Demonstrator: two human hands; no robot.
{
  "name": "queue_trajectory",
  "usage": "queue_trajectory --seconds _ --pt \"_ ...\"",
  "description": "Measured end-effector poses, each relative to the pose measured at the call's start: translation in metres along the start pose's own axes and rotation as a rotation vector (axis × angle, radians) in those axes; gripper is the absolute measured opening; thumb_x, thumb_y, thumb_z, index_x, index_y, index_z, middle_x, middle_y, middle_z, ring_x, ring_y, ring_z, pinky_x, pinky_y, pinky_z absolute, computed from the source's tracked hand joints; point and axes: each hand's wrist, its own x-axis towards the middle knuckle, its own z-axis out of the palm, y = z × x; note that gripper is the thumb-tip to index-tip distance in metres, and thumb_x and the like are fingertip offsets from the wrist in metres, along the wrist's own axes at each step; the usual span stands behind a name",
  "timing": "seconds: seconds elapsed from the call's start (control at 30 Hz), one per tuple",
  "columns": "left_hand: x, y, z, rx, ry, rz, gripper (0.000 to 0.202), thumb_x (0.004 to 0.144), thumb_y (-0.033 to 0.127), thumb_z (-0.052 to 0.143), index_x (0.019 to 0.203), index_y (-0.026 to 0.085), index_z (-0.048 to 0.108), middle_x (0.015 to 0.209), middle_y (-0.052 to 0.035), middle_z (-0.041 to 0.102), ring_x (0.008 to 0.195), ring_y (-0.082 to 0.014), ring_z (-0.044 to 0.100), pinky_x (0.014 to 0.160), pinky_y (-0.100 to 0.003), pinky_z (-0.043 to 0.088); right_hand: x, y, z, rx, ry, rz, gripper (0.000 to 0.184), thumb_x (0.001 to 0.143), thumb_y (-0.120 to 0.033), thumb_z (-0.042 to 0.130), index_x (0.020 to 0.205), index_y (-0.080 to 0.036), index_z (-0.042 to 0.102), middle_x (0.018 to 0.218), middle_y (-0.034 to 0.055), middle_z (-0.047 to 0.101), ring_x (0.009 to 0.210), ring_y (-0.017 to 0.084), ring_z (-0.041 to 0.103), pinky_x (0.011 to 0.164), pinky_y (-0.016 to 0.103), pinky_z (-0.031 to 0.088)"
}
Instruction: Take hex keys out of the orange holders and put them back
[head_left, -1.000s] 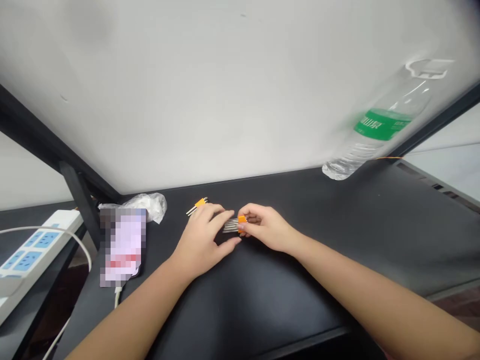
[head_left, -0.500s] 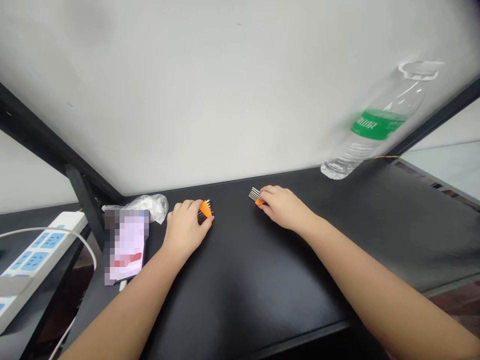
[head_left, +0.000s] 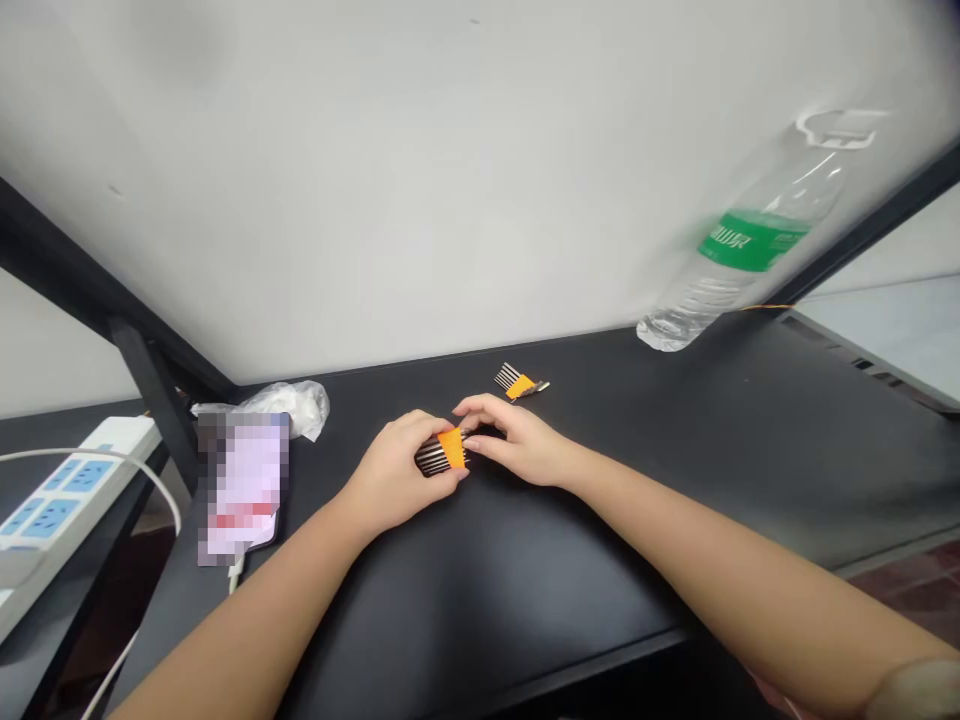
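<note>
My left hand (head_left: 397,470) is closed around a fan-shaped set of thin metal rods (head_left: 433,458) bound by an orange band, just above or on the black tabletop. Its fingers lie along the far side, and the thumb presses the near side. At the right end of this set, my right hand (head_left: 517,440) has its thumb and forefinger around the rod tips. Exactly which rods they touch is hidden. Behind my right hand, a second orange-banded rod set (head_left: 520,384) lies on the tabletop, touched by neither hand.
A phone (head_left: 251,480) with a charging cable and a crumpled clear plastic bag (head_left: 300,408) lie at left. Further left is a white power strip (head_left: 97,480). A large clear bottle (head_left: 742,240) with a green label stands against the wall at right. Black frame bars flank the desk.
My right hand has let go of the second rod set and moved left to the first. My left hand has brought its set rightward and nearer; both hands are now together.
</note>
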Motion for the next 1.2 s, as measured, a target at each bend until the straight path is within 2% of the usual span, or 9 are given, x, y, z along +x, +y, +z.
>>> queue_trajectory --seconds 0.17,0.33,0.53,0.73,0.97,1.2 --pt "-0.003 0.005 0.003 -0.061 -0.014 -0.025 0.038 0.078 0.031 0.08 0.113 0.024 0.067 0.105 -0.0027 0.067 0.091 -0.0191 0.064 0.08 -0.034 0.054 0.0 0.002 -0.004 0.276 -0.057 0.089 0.034 0.093 -0.033 0.073 0.121 -0.021 0.058 0.096 0.0024 0.068 0.09 0.016 0.065 0.088 0.033 0.051" --pt "-0.003 0.004 0.004 -0.105 -0.014 -0.033 0.037 0.078 0.031 0.08 0.111 0.024 0.065 0.102 -0.0027 0.067 0.088 -0.0188 0.064 0.077 -0.033 0.053 0.001 -0.001 -0.005 0.466 -0.099 0.147 0.04 0.087 -0.031 0.08 0.12 -0.019 0.059 0.092 0.002 0.069 0.086 0.015 0.066 0.088 0.033 0.052" --pt "-0.004 0.003 0.006 -0.071 -0.018 -0.023 0.037 0.079 0.03 0.077 0.113 0.024 0.065 0.101 -0.0027 0.065 0.086 -0.0181 0.063 0.076 -0.033 0.053 -0.002 -0.003 0.002 0.418 -0.016 0.187 0.032 0.088 -0.028 0.078 0.114 -0.019 0.061 0.084 0.0004 0.069 0.08 0.015 0.067 0.082 0.031 0.052" --pt "-0.004 0.004 0.007 -0.075 -0.017 0.036 0.039 0.082 0.029 0.076 0.119 0.025 0.067 0.107 -0.0043 0.067 0.092 -0.0192 0.064 0.081 -0.034 0.054 -0.005 -0.005 0.001 0.39 -0.024 0.247 0.038 0.085 -0.03 0.08 0.116 -0.022 0.059 0.091 0.002 0.073 0.086 0.018 0.069 0.087 0.034 0.052" --pt "-0.004 0.01 0.0 -0.012 -0.079 0.091 0.018 0.088 0.03 0.071 0.105 0.024 0.069 0.088 -0.0012 0.062 0.077 -0.016 0.058 0.072 -0.031 0.048 -0.004 -0.006 0.002 0.497 -0.034 0.237 0.036 0.084 -0.026 0.08 0.112 -0.021 0.058 0.086 0.0006 0.071 0.081 0.016 0.067 0.084 0.032 0.052" --pt "-0.002 0.005 -0.004 0.07 -0.106 0.06 0.012 0.087 0.031 0.071 0.095 0.024 0.067 0.084 -0.0001 0.058 0.075 -0.0159 0.054 0.07 -0.031 0.045 -0.007 -0.008 -0.01 0.384 0.026 0.255 0.026 0.085 -0.025 0.079 0.104 -0.018 0.062 0.084 0.0036 0.072 0.08 0.017 0.067 0.083 0.034 0.051"
